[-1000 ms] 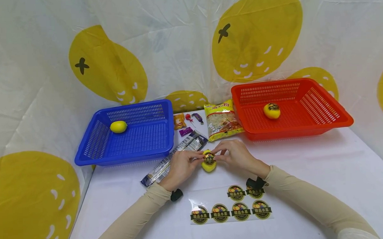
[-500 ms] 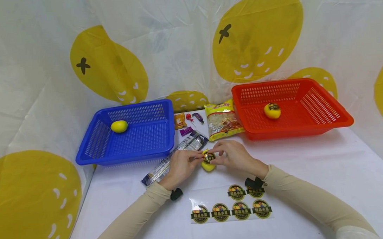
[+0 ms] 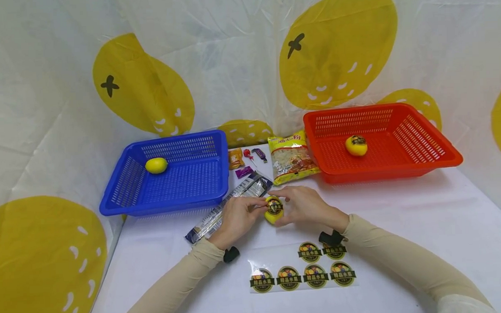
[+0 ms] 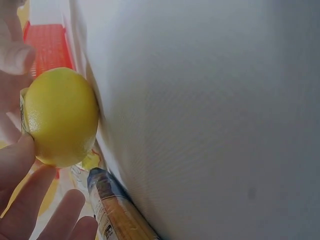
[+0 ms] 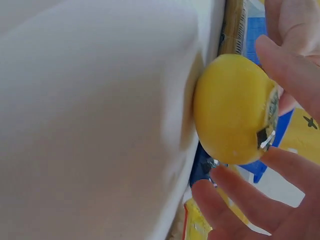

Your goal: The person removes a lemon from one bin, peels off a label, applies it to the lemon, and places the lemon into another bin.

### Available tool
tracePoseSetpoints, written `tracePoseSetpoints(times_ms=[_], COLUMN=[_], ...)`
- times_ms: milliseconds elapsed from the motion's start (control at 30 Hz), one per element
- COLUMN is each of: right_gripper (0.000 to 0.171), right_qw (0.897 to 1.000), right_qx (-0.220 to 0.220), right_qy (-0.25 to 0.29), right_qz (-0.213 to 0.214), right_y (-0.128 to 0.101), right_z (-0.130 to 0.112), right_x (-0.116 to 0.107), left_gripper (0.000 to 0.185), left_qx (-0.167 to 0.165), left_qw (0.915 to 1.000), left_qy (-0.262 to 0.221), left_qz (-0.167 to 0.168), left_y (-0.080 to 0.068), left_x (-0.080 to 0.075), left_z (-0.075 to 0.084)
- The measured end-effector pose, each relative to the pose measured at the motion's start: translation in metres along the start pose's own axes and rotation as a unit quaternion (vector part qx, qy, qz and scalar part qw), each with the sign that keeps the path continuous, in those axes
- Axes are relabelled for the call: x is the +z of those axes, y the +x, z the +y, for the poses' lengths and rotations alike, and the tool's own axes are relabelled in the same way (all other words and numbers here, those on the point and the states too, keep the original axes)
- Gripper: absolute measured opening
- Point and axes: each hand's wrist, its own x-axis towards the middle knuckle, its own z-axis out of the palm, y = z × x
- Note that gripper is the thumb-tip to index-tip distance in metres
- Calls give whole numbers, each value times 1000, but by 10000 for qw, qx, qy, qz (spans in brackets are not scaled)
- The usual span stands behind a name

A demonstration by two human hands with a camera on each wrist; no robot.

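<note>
A yellow lemon (image 3: 273,216) sits on the white table between both hands, a round black fruit label (image 3: 275,205) on its upper face. My left hand (image 3: 240,217) holds it from the left; in the left wrist view the thumb lies at the label's edge and a fingertip meets the side of the lemon (image 4: 62,117). My right hand (image 3: 306,205) is spread on the other side. In the right wrist view its index fingertip is right at the rim of the label (image 5: 270,120), while the thumb stands off beyond the opposite end of the lemon (image 5: 230,107).
A clear sticker sheet (image 3: 274,257) with several labels lies in front. A blue basket (image 3: 165,208) at left holds a plain lemon (image 3: 156,165); a red basket (image 3: 383,175) at right holds a labelled one (image 3: 356,146). Between them are a noodle packet (image 3: 231,208), candies (image 3: 243,172) and a yellow food bag (image 3: 294,159).
My right hand's thumb and index finger have spread from the label out towards the lemon's two ends, uncovering the label. The left hand has stayed in place.
</note>
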Motion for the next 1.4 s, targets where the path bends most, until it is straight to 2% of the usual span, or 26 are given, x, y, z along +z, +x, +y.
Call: tracePoseSetpoints(times_ms=[133,533,800,900,1167,1400], right_gripper=[89,81,78,76,80,78], right_qw=[9997,9995,9997,9998,9986,9967], right_qx=[83,-12,-71,0,370,638], right_qy=[27,229,198,185,364,483], right_qz=[-227,-208,-99,-93,-137,-156], right_y=[4,10,10,8,-19,-53], right_z=[-1,0,3,6,23,40], right_x=[3,8,6,5,-20,-43], left_gripper=[11,12,14,17,23,29], left_qx=[1,-31,145,118,239,485], left_qw=[10000,9999,9994,9993,9983,9964], left_qy=[8,40,192,244,446,526], left_qz=[9,-95,-231,-265,-298,-463], left_y=[0,0,3,5,14,30], left_x=[0,-2,-5,-6,-6,-7], left_z=[0,0,3,7,19,32])
